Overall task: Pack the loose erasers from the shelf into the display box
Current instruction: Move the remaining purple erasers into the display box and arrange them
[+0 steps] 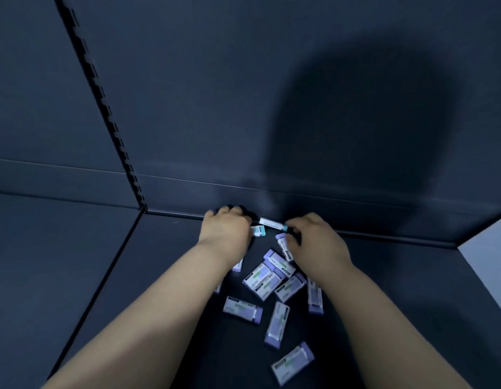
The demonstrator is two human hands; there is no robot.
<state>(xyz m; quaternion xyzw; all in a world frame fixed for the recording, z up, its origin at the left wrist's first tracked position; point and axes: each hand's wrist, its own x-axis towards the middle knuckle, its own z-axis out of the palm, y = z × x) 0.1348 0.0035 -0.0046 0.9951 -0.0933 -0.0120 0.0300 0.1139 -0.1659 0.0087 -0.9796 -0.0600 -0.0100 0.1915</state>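
Roughly a dozen loose erasers (262, 277) lay scattered on the dark shelf (165, 242), spreading toward 6 o'clock from both hands. Near the back wall (328, 136), the left hand (225, 228) curled its fingers round a teal-tipped eraser (257, 231). At its 3 o'clock, the right hand (318, 242), fingers bent, seemed to pinch a purple eraser (284, 247); blur hid the grip.

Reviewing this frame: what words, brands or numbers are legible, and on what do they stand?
None can be read.
Purple erasers: dark print on the sleeves, too blurred to read.
Teal erasers: marks on the white sleeve, too small and blurred.
Shelf: no lettering shows.
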